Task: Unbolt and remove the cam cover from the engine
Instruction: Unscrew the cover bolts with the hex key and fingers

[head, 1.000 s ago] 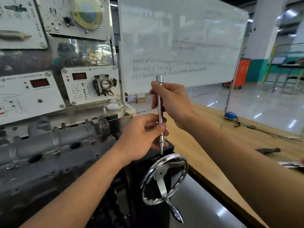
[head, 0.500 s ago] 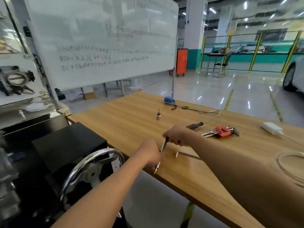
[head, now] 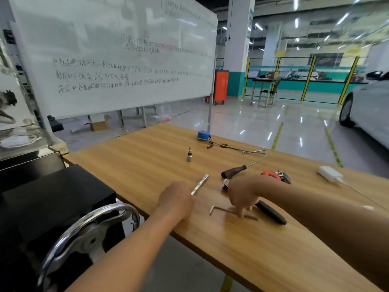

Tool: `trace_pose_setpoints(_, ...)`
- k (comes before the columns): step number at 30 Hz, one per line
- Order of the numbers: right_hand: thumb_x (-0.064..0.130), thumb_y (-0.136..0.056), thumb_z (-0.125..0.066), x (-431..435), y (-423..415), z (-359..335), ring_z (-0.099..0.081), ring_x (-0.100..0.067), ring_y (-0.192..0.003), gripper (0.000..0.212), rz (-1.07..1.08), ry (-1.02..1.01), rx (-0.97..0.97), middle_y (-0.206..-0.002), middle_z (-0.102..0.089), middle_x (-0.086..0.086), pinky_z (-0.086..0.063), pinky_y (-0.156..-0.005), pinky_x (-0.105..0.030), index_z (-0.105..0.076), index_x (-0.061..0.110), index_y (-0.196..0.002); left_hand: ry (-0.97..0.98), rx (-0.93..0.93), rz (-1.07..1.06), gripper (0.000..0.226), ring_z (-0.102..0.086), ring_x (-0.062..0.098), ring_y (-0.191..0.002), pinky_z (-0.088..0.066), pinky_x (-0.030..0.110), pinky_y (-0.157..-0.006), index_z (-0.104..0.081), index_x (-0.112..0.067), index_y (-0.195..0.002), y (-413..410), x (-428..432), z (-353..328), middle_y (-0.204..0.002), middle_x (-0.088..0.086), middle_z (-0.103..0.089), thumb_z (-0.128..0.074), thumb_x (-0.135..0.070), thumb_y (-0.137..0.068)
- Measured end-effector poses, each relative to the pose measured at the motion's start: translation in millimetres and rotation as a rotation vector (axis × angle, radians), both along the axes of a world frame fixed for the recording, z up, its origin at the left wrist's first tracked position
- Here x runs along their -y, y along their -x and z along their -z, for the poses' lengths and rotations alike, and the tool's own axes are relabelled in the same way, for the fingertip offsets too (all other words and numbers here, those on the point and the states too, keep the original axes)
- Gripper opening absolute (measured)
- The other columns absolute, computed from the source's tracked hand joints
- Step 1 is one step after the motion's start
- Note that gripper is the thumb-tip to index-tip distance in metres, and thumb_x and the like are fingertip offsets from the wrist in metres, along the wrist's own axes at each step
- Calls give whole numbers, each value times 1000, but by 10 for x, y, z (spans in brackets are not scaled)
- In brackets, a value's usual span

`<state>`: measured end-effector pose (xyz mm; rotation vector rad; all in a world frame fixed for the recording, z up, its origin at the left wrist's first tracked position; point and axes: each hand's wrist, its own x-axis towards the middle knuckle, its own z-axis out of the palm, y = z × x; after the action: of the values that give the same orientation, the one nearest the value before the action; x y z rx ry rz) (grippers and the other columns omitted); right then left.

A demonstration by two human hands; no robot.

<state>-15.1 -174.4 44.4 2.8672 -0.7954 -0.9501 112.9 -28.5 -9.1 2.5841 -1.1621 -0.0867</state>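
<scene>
The engine and its cam cover are outside the picture; only the black stand (head: 52,199) and its chrome handwheel (head: 88,224) show at the left. My left hand (head: 176,200) grips the near end of a silver extension bar (head: 201,184), which slants over the wooden table (head: 147,157). My right hand (head: 244,193) reaches down over a black-handled ratchet wrench (head: 272,212). Its fingertips touch an L-shaped hex key (head: 221,210) lying on the table. Whether those fingers grip either tool is hidden.
On the table lie a dark-handled screwdriver (head: 233,171), a red hex key set (head: 275,175), a small upright silver fitting (head: 189,158), a blue device with a cable (head: 203,134) and a white adapter (head: 329,173). A whiteboard (head: 117,55) stands behind; a white car (head: 368,114) is at the right.
My view swung right from the engine to the table. My right hand let go of the extension bar and moved right onto the ratchet and hex key; my left hand lowered the bar.
</scene>
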Motion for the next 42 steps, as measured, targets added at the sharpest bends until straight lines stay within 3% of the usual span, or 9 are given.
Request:
trace_pose_setpoints(4, 18, -74, -78, -193, 66, 175, -57, -16, -65, 31, -60, 172, 101, -74, -56, 0, -51, -58, -31, -49, 11, -81, 40, 83, 43, 28, -61, 23, -84, -43, 32, -64, -56, -23, -83, 61, -242, -154, -95, 0, -65, -56, -49, -94)
trace_pose_setpoints(10, 30, -75, -82, -567, -291, -76, -59, -13, -81, 45, -42, 179, 187, -91, -61, 1, -51, -73, -27, -60, 16, -111, 128, 45, 112, 38, -63, 14, -102, -55, 34, -85, -66, -23, -120, 21, -1214, -673, -116, -5, -67, -59, -49, -93)
trace_pose_setpoints(15, 31, -76, -78, -1274, -922, -888, -65, -5, -55, 19, -204, 178, 432, -57, -70, 7, -55, -60, -24, -67, 16, -71, 322, 81, 5, 28, -64, 4, -89, -56, 30, -86, -71, -24, -113, -93, -2248, -1338, -97, -11, -68, -66, -42, -92)
trace_pose_setpoints(18, 24, -77, -75, -1809, -1258, -1349, -64, -8, -47, 18, -343, 172, 612, -54, -69, 3, -58, -59, -27, -72, 8, -69, 370, 131, -90, 25, -64, 0, -86, -55, 22, -81, -72, -24, -110, -176, -2845, -1660, -95, -14, -68, -67, -40, -92)
trace_pose_setpoints(24, 7, -81, -70, -3295, -1648, -1633, -72, -19, -60, 8, -574, -851, 929, -64, -71, -12, -53, -48, -22, -70, 4, -74, 415, 289, -291, 18, -62, -9, -85, -44, 4, -65, -69, -33, -106, -378, -3969, -2005, -92, -19, -67, -68, -42, -90)
trace_pose_setpoints(30, 16, -80, -70, -4509, -2123, -1423, -50, -18, -57, 21, -828, -984, 1035, -67, -66, -22, -42, -58, -34, -71, -4, -73, 421, 343, -438, 14, -67, 0, -84, -56, 29, -84, -73, -21, -100, -615, -4831, -2035, -91, -11, -72, -67, -32, -93)
trace_pose_setpoints(34, 7, -80, -67, -4864, -2380, -1366, -48, -13, -54, 17, -952, -1062, 991, -63, -61, -21, -40, -60, -31, -66, -3, -66, 539, 327, -410, 13, -68, -4, -76, -51, 12, -65, -72, -27, -106, -764, -5208, -2071, -86, -12, -74, -62, -25, -98)
trace_pose_setpoints(37, 1, -81, -67, -4967, -2551, -1300, -54, -8, -52, 14, -1011, -1141, 950, -59, -64, -13, -45, -60, -26, -66, -5, -68, 615, 259, -352, 14, -62, -2, -66, -54, 19, -59, -75, -23, -102, -889, -5349, -2079, -86, -10, -75, -64, -18, -97)
trace_pose_setpoints(42, -4, -84, -64, -5070, -2738, -1153, -57, -21, -57, 11, -1075, -1205, 833, -67, -67, -24, -49, -62, -35, -68, -11, -77, 543, 91, -224, 11, -63, 4, -65, -55, 23, -57, -76, -26, -95, -1104, -5510, -2055, -73, -2, -72, -67, -26, -89)
